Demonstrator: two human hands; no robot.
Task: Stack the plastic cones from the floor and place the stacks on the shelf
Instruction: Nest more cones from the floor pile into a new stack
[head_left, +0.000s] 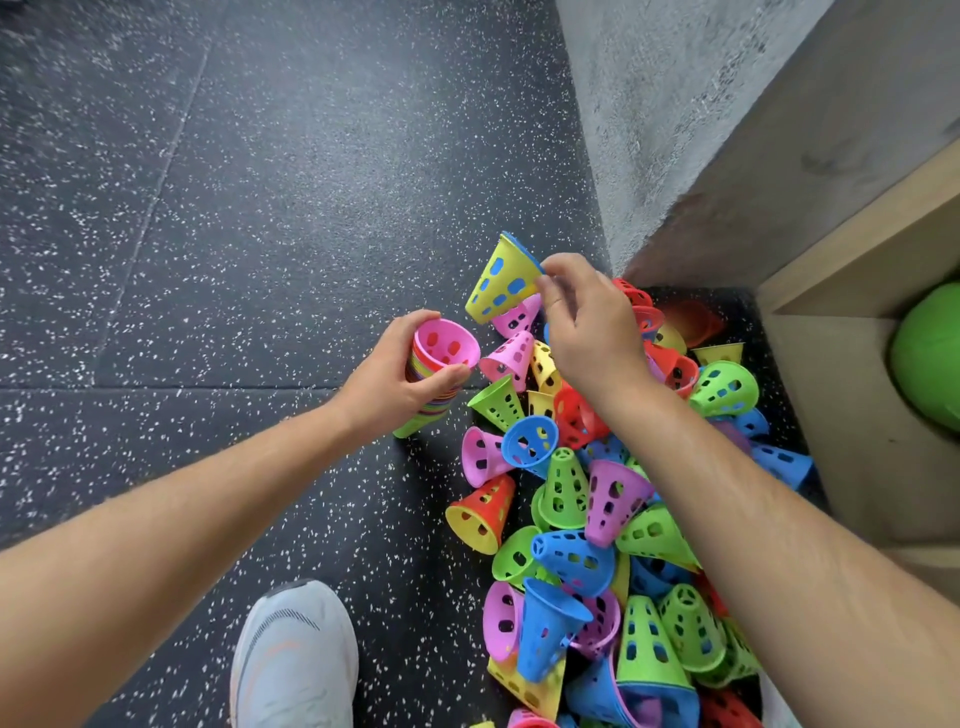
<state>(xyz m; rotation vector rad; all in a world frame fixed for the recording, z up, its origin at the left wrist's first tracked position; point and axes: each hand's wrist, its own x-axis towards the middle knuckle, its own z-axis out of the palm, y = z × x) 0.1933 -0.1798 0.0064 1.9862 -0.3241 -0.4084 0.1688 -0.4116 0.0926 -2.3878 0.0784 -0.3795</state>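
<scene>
My left hand (392, 382) grips a stack of nested cones (441, 364), pink on the inside at the open end, held tilted above the dark floor. My right hand (587, 322) pinches the rim of a yellow cone (501, 278) that has a blue cone nested inside it, lifted just right of and above the stack. A pile of loose perforated cones (597, 519) in pink, green, blue, red and yellow lies on the floor below my right arm. The wooden shelf (841, 280) stands at the right.
A grey concrete wall (675, 104) rises behind the pile. A green ball (930, 358) rests inside the shelf. My pale sneaker (293, 654) stands on the speckled black rubber floor (260, 208) left of the pile.
</scene>
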